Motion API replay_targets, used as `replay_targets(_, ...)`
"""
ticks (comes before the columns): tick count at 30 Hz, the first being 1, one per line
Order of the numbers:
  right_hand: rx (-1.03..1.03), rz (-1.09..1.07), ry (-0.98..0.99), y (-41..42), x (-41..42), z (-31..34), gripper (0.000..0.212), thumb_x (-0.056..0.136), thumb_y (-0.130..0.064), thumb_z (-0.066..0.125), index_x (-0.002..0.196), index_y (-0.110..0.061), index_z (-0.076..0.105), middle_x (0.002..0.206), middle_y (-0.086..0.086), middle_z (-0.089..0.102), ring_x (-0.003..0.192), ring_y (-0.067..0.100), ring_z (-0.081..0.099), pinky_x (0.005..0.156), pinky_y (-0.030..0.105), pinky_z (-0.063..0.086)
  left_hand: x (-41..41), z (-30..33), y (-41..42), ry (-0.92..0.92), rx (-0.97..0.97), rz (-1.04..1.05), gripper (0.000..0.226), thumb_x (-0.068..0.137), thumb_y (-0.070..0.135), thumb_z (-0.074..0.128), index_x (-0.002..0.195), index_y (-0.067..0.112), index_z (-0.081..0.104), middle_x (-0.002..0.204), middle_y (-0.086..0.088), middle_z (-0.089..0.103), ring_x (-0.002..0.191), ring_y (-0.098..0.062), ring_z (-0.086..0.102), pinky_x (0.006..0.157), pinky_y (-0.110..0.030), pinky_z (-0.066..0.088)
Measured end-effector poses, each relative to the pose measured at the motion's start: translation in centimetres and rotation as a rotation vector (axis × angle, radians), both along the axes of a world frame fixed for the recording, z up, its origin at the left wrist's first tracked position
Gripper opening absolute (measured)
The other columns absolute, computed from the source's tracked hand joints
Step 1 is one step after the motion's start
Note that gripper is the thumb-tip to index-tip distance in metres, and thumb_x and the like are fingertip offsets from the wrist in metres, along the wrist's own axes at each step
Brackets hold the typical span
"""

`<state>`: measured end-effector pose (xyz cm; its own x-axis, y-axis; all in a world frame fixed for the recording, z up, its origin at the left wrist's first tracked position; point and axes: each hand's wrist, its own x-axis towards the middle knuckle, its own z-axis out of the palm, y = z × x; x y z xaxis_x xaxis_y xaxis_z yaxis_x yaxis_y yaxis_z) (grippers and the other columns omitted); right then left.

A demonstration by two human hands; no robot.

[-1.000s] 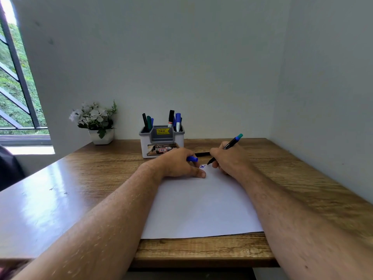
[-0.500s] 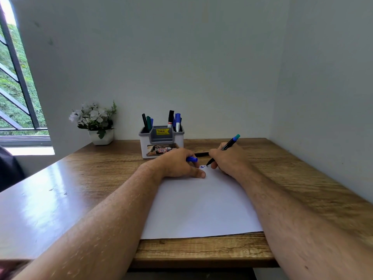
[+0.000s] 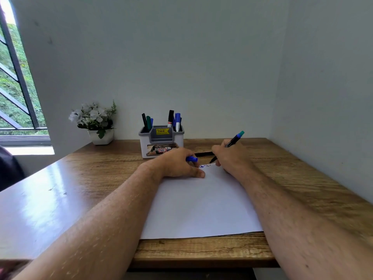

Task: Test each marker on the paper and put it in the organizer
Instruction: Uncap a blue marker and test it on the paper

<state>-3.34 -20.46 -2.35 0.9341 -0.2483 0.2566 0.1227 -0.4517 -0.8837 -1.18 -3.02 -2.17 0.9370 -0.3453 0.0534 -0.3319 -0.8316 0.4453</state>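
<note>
From my feed, the right hand (image 3: 228,156) covered the middle of the marker (image 3: 232,141), and I couldn't make out its tip on the paper (image 3: 201,207). The left hand (image 3: 177,164) hid most of a blue cap (image 3: 192,159). A black pen (image 3: 203,154) lay half behind both hands. The scribbles (image 3: 204,166) were too small to read. The bench (image 3: 60,190) ran off the left edge.

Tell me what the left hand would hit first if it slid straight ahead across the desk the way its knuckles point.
Most likely the organizer. The left hand, gripping a blue cap, rests on the paper just in front of the organizer's front wall. Depth is hard to judge; if it veered right, it might meet the black marker lying on the desk.
</note>
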Motion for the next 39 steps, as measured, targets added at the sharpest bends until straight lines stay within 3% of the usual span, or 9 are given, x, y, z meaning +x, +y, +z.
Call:
replay_targets(4,0.276,0.107,-0.045,0.0,0.3,0.6,0.019,0.086,-0.015,0.058,0.069,-0.016,0.050,0.060,0.008,0.058,0.041,0.013,0.042,0.044,0.024,0.031,0.0,0.5,0.5,-0.029,-0.290,0.007,0.017,0.097,0.026,0.055,0.107,0.026,0.069,0.106,-0.002,0.065,0.101,-0.020,0.059,0.093,-0.036,0.044)
replay_targets(7,0.524,0.256,-0.052,0.0,0.4,0.9,0.026,0.090,-0.004,0.060,0.071,-0.015,0.049,0.059,0.010,0.052,0.035,0.011,0.035,0.039,0.018,0.027,0.4,0.8,0.9,-0.061,-0.457,-0.009,0.030,0.099,0.012,0.044,0.105,0.029,0.068,0.109,-0.005,0.063,0.103,-0.025,0.058,0.096,-0.039,0.044)
replay_targets(10,0.579,0.317,-0.085,0.0,0.4,0.8,0.020,0.090,-0.003,0.062,0.074,-0.014,0.057,0.061,0.009,0.058,0.038,0.013,0.041,0.041,0.019,0.031,0.7,0.5,1.0,-0.095,-0.432,0.016,0.032,0.104,0.014,0.037,0.110,0.028,0.065,0.103,-0.010,0.062,0.093,-0.030,0.055,0.089,-0.039,0.045)
replay_targets(12,0.597,0.338,-0.098,0.0,0.2,0.8,0.013,0.092,-0.008,0.059,0.080,-0.012,0.063,0.066,0.010,0.066,0.040,0.014,0.048,0.042,0.021,0.037,0.9,0.3,1.0,-0.080,-0.413,0.027,0.031,0.104,0.016,0.038,0.112,0.027,0.065,0.113,-0.013,0.063,0.103,-0.035,0.057,0.096,-0.046,0.045)
replay_targets(18,0.595,0.346,-0.121,0.0,0.3,0.7,0.015,0.094,-0.011,0.052,0.085,-0.008,0.064,0.071,0.014,0.071,0.043,0.016,0.052,0.045,0.025,0.041,0.6,0.4,0.7,-0.075,-0.430,0.011,0.030,0.104,0.012,0.037,0.110,0.021,0.065,0.114,-0.007,0.061,0.110,-0.026,0.055,0.101,-0.042,0.041)
replay_targets(23,0.543,0.340,-0.123,0.2,0.4,0.6,0.014,0.094,-0.011,0.054,0.085,-0.009,0.065,0.072,0.012,0.073,0.043,0.016,0.052,0.047,0.026,0.041,0.4,0.5,0.7,-0.080,-0.445,-0.030,0.028,0.103,0.010,0.038,0.105,0.022,0.063,0.109,-0.009,0.063,0.104,-0.025,0.057,0.093,-0.040,0.042)
replay_targets(27,0.540,0.359,-0.113,0.3,0.2,0.6,0.008,0.094,-0.011,0.059,0.086,-0.011,0.058,0.078,0.016,0.075,0.043,0.020,0.056,0.044,0.027,0.044,0.0,0.9,0.5,-0.064,-0.470,-0.066,0.032,0.103,0.007,0.037,0.099,0.026,0.061,0.097,0.000,0.061,0.092,-0.013,0.055,0.079,-0.030,0.041)
replay_targets(32,0.506,0.388,-0.131,0.3,0.1,0.7,0.003,0.086,-0.004,0.072,0.088,-0.006,0.072,0.072,0.016,0.072,0.041,0.018,0.057,0.040,0.024,0.045,0.1,0.6,0.5,-0.075,-0.568,-0.043,0.021,0.101,0.007,0.042,0.101,0.025,0.054,0.103,-0.006,0.061,0.097,-0.024,0.059,0.086,-0.041,0.048)
replay_targets(39,0.606,0.449,-0.042,0.0,-0.1,0.8,0.025,0.095,-0.010,0.051,0.095,-0.004,0.075,0.079,0.018,0.074,0.049,0.018,0.060,0.045,0.024,0.047,0.4,1.1,1.2,-0.030,-0.791,-0.029,0.025,0.097,-0.006,0.042,0.087,0.014,0.053,0.067,-0.006,0.047,0.056,-0.015,0.039,0.052,-0.025,0.035)
